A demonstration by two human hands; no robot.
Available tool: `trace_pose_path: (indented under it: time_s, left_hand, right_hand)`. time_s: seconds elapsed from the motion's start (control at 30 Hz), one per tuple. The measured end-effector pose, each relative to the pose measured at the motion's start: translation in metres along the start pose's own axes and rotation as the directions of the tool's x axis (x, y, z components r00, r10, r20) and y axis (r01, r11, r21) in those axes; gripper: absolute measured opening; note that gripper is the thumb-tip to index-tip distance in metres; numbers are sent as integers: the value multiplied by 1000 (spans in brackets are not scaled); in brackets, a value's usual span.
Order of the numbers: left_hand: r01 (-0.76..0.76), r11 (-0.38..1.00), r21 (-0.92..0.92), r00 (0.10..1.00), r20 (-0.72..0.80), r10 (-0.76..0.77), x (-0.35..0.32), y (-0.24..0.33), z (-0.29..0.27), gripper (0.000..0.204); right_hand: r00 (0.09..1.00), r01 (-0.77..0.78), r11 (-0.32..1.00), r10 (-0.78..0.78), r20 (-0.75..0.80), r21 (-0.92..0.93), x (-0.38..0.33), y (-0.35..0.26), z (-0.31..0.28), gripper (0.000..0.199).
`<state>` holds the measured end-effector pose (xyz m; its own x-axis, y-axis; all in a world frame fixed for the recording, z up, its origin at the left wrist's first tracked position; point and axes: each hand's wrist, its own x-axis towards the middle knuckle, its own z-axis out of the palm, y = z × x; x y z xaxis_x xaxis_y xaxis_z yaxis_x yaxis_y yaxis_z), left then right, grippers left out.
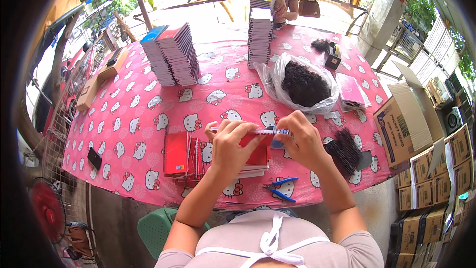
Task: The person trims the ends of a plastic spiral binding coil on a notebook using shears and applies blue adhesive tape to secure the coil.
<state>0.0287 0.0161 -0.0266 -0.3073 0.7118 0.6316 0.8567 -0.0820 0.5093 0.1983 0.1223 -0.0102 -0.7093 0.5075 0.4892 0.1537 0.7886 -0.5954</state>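
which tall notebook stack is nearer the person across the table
The middle stack, in front of that person; the left stack, topped blue and red, stands farther off.

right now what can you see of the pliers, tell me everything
The pliers lie flat on the pink tablecloth, close to the table's near edge and nearer the person than the red notebooks. Two smooth, plastic-looking blue handles spread apart toward the right; the small, dark, metal-looking head points left. Whether the jaws are open is too small to tell. Only the cloth touches them; neither hand does.
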Motion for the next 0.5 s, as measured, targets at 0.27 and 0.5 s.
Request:
trace_pose_path:
  time_s: [0.27,0.5]
  left_hand:
    - [-41,999,-17,999,15,41,-3,-3,-7,20]
    - [-83,994,-71,996,35,85,-2,-8,-8,26]
  right_hand:
    - [986,20,986,9,167,-168,5,-10,-12,20]
    - [813,-227,744,500,299,-628,-57,131,37,48]
